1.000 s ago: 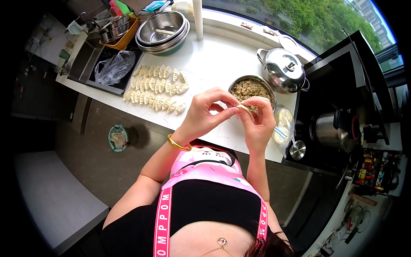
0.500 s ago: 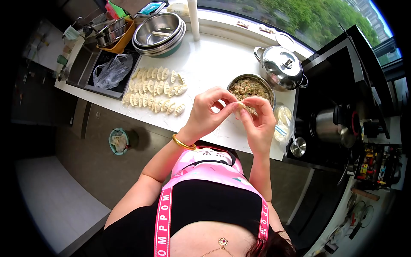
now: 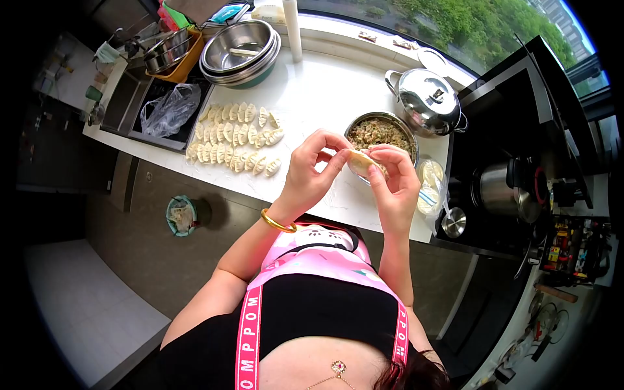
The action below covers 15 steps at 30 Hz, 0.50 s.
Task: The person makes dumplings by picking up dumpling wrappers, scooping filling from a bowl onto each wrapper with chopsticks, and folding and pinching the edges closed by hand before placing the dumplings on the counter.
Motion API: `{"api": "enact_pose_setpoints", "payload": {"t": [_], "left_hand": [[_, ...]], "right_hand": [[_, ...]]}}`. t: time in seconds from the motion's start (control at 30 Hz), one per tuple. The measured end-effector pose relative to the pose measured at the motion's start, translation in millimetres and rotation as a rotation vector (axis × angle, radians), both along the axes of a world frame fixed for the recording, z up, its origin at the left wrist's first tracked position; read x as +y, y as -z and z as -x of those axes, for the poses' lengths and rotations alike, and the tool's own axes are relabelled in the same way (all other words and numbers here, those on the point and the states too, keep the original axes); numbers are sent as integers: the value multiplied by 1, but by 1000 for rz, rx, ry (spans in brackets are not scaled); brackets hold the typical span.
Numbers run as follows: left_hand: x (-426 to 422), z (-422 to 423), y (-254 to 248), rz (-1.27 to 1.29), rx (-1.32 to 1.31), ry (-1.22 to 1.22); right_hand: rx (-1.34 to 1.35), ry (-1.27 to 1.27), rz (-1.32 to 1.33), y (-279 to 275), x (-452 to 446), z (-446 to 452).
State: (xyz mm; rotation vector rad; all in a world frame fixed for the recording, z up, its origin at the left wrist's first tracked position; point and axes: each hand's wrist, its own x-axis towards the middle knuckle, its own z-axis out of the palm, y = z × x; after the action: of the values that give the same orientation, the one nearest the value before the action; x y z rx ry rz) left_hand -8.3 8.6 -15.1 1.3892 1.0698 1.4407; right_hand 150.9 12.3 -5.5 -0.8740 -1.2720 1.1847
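Note:
A pale folded dumpling is held between both hands above the counter's front part. My left hand, with a gold bangle at the wrist, pinches the dumpling's left end between thumb and fingers. My right hand holds its right side, thumb across the front and fingers behind. Just beyond the hands stands a steel bowl of chopped filling, partly covered by the right fingers. Several rows of pleated dumplings lie on the counter to the left. A plastic bag with round pale wrappers lies right of my right hand.
A lidded steel pot stands behind the filling bowl. Nested steel basins sit at the back left, beside a sink with a clear plastic bag. Another pot is on the dark stove at right. A bin stands on the floor.
The dumpling has turned so its broad side shows between the hands. My left fingers have shifted slightly left to its end, and the hands are a little further apart.

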Motion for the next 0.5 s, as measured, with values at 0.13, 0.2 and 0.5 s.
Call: {"api": "enact_pose_setpoints", "payload": {"t": [0.13,0.2,0.5], "left_hand": [[-1,-3,-9,52,-25,3],[2,-2,-11,-36,207,20],[-1,-7,-13,5,185,-117]], "right_hand": [[-81,-5,-35,-1,0,0],[-75,2,-25,-5,-1,2],[-118,145,-66,4,2,1]]}}
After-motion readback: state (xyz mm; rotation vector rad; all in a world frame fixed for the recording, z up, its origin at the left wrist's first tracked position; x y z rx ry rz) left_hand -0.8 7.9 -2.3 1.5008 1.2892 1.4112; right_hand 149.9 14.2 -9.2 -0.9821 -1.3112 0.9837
